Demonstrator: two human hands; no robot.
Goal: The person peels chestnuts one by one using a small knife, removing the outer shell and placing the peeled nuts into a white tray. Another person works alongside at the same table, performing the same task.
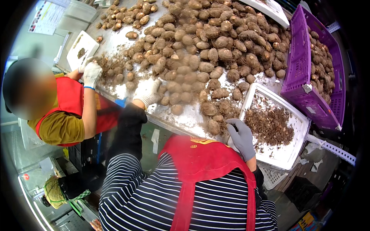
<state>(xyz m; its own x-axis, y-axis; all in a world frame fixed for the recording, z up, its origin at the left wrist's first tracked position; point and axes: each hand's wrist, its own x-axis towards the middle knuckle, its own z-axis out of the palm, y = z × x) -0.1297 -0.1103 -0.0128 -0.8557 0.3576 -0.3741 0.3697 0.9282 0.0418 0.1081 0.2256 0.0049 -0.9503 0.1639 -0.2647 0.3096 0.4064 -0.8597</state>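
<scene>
My left hand, in a white knit glove, rests among the taro corms at the table's near side. Its fingertips meet several small brown corms, and blur hides whether it grips one. My right hand, in a grey glove, is beside the near left corner of a white foam tray. Its fingers are apart, with no corm visible between them. Just left of them lie hairy taro corms. Dark root trimmings cover part of the tray's floor.
A large heap of taro covers the metal table. At right a purple plastic crate holds more corms. A co-worker in a red apron works at left, with gloved hands by a smaller foam tray.
</scene>
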